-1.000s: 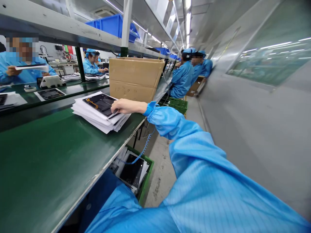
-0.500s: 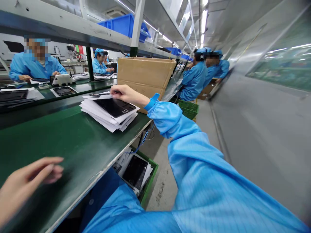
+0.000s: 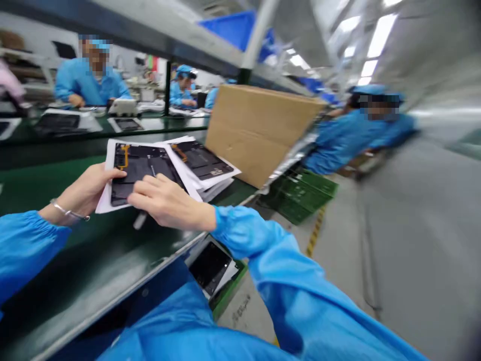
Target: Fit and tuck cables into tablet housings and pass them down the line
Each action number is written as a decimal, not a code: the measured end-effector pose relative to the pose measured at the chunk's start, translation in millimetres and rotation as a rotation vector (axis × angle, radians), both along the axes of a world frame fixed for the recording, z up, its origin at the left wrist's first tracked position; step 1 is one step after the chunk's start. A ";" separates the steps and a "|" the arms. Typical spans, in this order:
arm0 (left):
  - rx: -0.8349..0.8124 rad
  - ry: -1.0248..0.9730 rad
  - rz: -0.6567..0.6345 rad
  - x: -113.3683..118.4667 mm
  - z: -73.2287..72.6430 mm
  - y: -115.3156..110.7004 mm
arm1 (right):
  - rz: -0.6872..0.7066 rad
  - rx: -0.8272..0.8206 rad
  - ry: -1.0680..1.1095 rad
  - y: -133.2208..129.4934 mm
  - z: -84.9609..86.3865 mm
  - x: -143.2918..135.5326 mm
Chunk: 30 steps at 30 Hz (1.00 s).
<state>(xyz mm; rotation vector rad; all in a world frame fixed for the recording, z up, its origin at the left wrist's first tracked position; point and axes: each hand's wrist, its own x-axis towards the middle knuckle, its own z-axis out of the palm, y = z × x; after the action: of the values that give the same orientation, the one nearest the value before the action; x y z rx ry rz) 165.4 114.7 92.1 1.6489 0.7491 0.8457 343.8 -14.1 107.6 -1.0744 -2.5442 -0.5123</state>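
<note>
Panel (image 3: pixel 141 173) on a white sheet, held in both hands above the green bench (image 3: pixel 75 265).

The left edge of the sheet is gripped by the left hand (image 3: pixel 84 193), thumb closed over the top and fingers hidden beneath; the near right part is pressed by the right hand (image 3: pixel 165 200), whose fingers are laid flat and nearly closed across the dark panel. A stack of further sheets and panels (image 3: pixel 205 163) is seen just beyond, partly overlapped by the held sheet, beside a cardboard box (image 3: pixel 259 130). A green crate (image 3: pixel 221 273) holding a dark panel is set under the bench edge. Other people in blue coats are seated at neighbouring benches.
</note>
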 end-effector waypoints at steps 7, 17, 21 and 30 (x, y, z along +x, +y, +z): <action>-0.251 0.067 0.377 -116.6 -34.5 -83.4 | 0.191 -0.142 0.931 -49.7 -53.2 -35.3; -0.084 0.297 0.322 -150.4 -58.4 -92.1 | 0.294 -0.367 1.167 -52.2 -85.1 -84.2; 0.444 0.870 0.390 -172.3 -41.6 -100.2 | 0.233 -0.336 1.138 -53.9 -87.3 -75.1; 0.661 0.780 0.142 -183.8 -45.1 -162.3 | 0.348 -0.409 0.921 -53.6 -96.7 -105.2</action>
<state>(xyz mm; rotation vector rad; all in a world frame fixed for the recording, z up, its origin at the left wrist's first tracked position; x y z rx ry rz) -18.4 -47.6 47.0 2.6036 1.2067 0.5506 238.6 -67.7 10.9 -0.6996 -1.9280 0.5154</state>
